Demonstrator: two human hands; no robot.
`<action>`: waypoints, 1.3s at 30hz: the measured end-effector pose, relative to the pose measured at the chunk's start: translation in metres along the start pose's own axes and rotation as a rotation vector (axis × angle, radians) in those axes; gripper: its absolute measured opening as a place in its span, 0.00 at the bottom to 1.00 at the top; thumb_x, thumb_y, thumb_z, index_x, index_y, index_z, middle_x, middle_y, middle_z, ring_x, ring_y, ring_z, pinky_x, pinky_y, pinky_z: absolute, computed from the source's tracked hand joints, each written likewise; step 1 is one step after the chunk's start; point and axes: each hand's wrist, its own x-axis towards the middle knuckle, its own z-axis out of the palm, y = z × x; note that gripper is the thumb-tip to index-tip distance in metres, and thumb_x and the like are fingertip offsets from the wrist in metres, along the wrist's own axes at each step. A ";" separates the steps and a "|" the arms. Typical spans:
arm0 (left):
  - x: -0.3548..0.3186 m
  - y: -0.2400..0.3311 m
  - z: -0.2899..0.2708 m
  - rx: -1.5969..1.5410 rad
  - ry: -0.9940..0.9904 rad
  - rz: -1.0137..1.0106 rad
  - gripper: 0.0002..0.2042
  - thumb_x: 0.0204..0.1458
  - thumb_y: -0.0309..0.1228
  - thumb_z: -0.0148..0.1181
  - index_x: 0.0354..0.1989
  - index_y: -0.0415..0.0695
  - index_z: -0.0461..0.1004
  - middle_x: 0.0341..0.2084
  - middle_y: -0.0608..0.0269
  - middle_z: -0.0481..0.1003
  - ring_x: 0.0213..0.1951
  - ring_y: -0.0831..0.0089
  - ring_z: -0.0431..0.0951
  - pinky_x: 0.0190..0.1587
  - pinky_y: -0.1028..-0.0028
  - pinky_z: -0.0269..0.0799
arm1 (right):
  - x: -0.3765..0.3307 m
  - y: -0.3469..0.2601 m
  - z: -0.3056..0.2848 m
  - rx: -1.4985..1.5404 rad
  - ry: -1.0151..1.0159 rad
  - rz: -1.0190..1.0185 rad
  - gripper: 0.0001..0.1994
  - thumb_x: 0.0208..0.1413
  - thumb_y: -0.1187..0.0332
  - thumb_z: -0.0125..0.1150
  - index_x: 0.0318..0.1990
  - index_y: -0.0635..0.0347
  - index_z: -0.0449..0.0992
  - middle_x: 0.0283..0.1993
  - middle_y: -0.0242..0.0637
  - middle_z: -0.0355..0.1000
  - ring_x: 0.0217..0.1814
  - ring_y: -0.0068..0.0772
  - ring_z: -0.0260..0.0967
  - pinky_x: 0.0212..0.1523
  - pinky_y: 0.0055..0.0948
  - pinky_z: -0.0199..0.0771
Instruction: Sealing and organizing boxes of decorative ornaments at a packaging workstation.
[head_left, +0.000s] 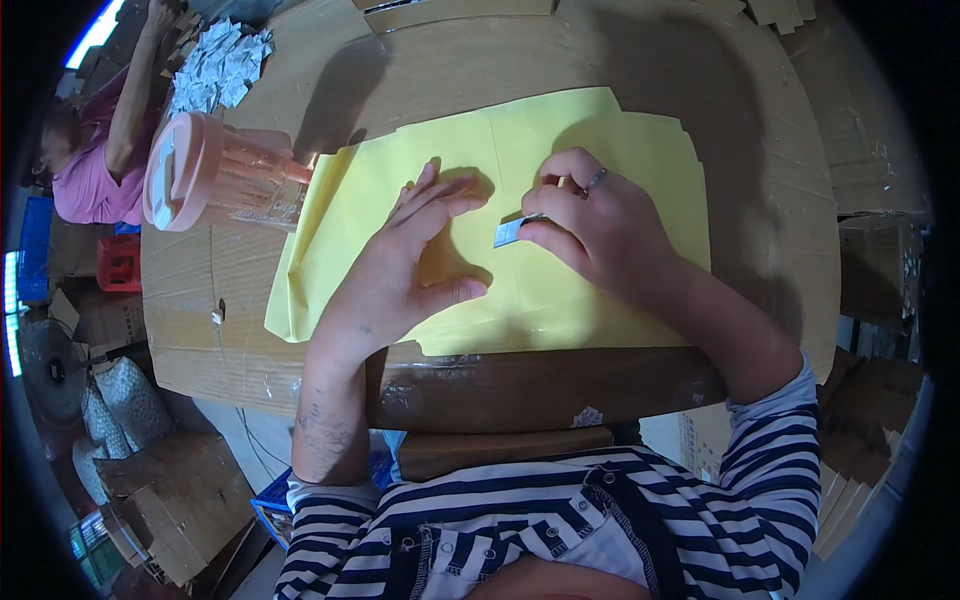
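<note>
A yellow sheet [600,315] lies spread over the cardboard-covered table in front of me, with creases and a folded left edge. My right hand [605,220] is closed, pinching a small flat bluish-grey piece [508,232] between thumb and fingers just above the sheet's middle. Its exact kind is too small to make out. My left hand [410,245] rests on its side on the sheet, thumb apart from the fingers, with nothing in it. The gap between the two hands shows bare yellow sheet.
A pink lidded cup [225,172] stands left of the sheet. Beyond it is a heap of small pale packets [220,65]. A person in pink [105,170] is at the far left. Cardboard boxes [175,500] and a red stool [119,263] are beside the table [230,330].
</note>
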 end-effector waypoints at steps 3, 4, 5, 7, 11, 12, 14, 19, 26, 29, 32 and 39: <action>0.000 -0.001 0.000 -0.012 -0.013 0.005 0.29 0.43 0.31 0.75 0.57 0.45 0.72 0.65 0.57 0.67 0.73 0.49 0.52 0.76 0.56 0.44 | 0.000 0.000 0.001 0.012 -0.051 -0.029 0.10 0.49 0.66 0.73 0.36 0.56 0.79 0.42 0.35 0.68 0.33 0.33 0.73 0.33 0.33 0.73; 0.000 0.000 0.001 0.006 -0.010 -0.003 0.27 0.44 0.31 0.75 0.54 0.46 0.73 0.65 0.57 0.67 0.74 0.48 0.52 0.76 0.56 0.44 | 0.001 0.000 0.001 0.009 -0.065 -0.054 0.10 0.49 0.65 0.73 0.36 0.56 0.79 0.42 0.34 0.68 0.33 0.33 0.73 0.33 0.33 0.73; 0.000 0.000 0.001 0.024 -0.007 -0.012 0.24 0.44 0.31 0.75 0.51 0.46 0.73 0.66 0.57 0.66 0.74 0.48 0.51 0.76 0.56 0.43 | 0.001 0.000 0.001 0.006 -0.078 -0.080 0.10 0.49 0.65 0.73 0.36 0.56 0.79 0.42 0.34 0.68 0.33 0.34 0.73 0.33 0.33 0.73; -0.001 -0.002 0.000 0.058 -0.020 -0.010 0.22 0.44 0.32 0.75 0.48 0.47 0.73 0.66 0.57 0.66 0.74 0.48 0.50 0.76 0.56 0.43 | 0.001 0.000 0.002 0.015 -0.071 -0.084 0.10 0.49 0.64 0.73 0.36 0.56 0.79 0.42 0.34 0.68 0.34 0.34 0.73 0.33 0.33 0.73; -0.004 0.002 0.001 0.179 -0.025 -0.001 0.18 0.45 0.33 0.75 0.42 0.48 0.74 0.66 0.57 0.66 0.74 0.48 0.52 0.74 0.56 0.48 | 0.000 0.001 0.001 0.031 -0.070 -0.092 0.10 0.49 0.64 0.73 0.35 0.55 0.79 0.42 0.34 0.68 0.33 0.34 0.73 0.33 0.33 0.73; -0.004 0.004 0.002 0.180 -0.027 0.000 0.18 0.45 0.33 0.75 0.42 0.48 0.74 0.66 0.57 0.66 0.74 0.48 0.52 0.74 0.56 0.48 | 0.000 0.001 0.001 0.031 -0.069 -0.090 0.10 0.49 0.64 0.73 0.35 0.55 0.79 0.42 0.34 0.68 0.33 0.34 0.73 0.33 0.33 0.73; -0.007 0.010 0.004 0.220 0.011 -0.029 0.16 0.45 0.33 0.74 0.42 0.47 0.76 0.64 0.57 0.69 0.71 0.49 0.58 0.71 0.57 0.57 | -0.001 0.001 0.002 0.037 -0.065 -0.115 0.10 0.48 0.65 0.73 0.35 0.55 0.79 0.42 0.34 0.68 0.33 0.33 0.72 0.32 0.33 0.73; -0.010 0.022 0.005 0.337 0.031 -0.016 0.13 0.44 0.31 0.74 0.38 0.47 0.80 0.59 0.58 0.73 0.67 0.52 0.65 0.68 0.58 0.63 | 0.000 0.002 0.003 0.077 -0.030 -0.116 0.10 0.48 0.65 0.74 0.35 0.54 0.79 0.42 0.33 0.68 0.32 0.32 0.72 0.31 0.33 0.72; -0.010 0.023 0.005 0.363 0.036 -0.019 0.13 0.43 0.30 0.75 0.38 0.46 0.81 0.58 0.58 0.75 0.66 0.53 0.67 0.66 0.57 0.65 | -0.001 0.005 0.002 -0.004 -0.012 -0.104 0.11 0.49 0.64 0.73 0.36 0.53 0.76 0.42 0.32 0.69 0.31 0.35 0.73 0.32 0.35 0.73; -0.008 0.023 0.005 0.314 0.041 -0.036 0.14 0.43 0.30 0.75 0.39 0.46 0.81 0.57 0.58 0.75 0.65 0.53 0.67 0.66 0.57 0.65 | 0.000 0.003 0.001 0.006 -0.033 -0.136 0.11 0.49 0.64 0.73 0.36 0.53 0.76 0.42 0.33 0.69 0.32 0.35 0.73 0.32 0.35 0.74; -0.008 0.023 0.005 0.325 0.034 -0.032 0.15 0.43 0.31 0.75 0.40 0.46 0.81 0.57 0.58 0.75 0.65 0.53 0.67 0.66 0.57 0.65 | 0.000 0.004 0.000 0.025 -0.038 -0.138 0.11 0.49 0.64 0.73 0.36 0.53 0.76 0.42 0.33 0.69 0.32 0.35 0.73 0.32 0.35 0.74; -0.009 0.024 0.004 0.325 0.031 -0.027 0.13 0.43 0.29 0.74 0.38 0.46 0.81 0.57 0.58 0.75 0.65 0.52 0.67 0.66 0.57 0.65 | 0.000 0.004 0.002 0.039 -0.024 -0.150 0.11 0.49 0.64 0.73 0.35 0.53 0.76 0.42 0.33 0.69 0.32 0.35 0.73 0.32 0.35 0.74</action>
